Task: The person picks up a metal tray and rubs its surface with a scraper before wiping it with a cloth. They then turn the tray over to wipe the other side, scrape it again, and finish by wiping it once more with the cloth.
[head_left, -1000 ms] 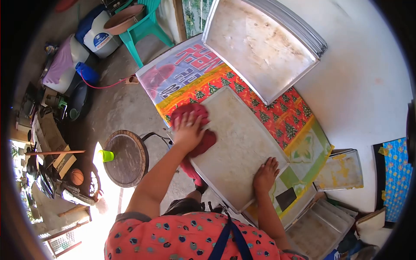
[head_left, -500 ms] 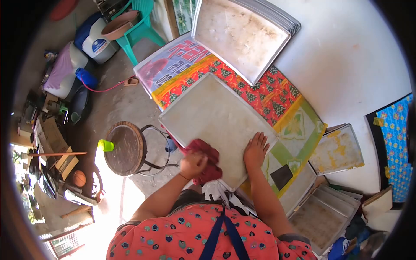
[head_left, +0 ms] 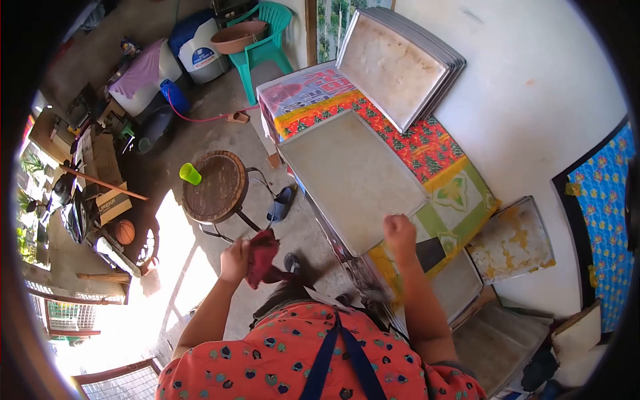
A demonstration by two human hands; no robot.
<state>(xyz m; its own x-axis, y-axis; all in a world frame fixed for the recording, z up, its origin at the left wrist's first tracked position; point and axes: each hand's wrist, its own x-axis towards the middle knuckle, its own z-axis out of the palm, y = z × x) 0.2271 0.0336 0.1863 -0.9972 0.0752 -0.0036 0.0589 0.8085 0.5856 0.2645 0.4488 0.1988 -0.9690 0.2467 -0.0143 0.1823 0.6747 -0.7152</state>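
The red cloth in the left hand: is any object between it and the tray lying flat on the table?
Nothing visible stands between the red cloth and the tray. The right hand is by the tray's right edge, off that path.

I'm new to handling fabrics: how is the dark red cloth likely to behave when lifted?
The dark red cloth is probably floppy: it hangs in folds from the left hand. It looks light, since that one hand holds it up. It seems unlikely to break, with no rigid parts showing.
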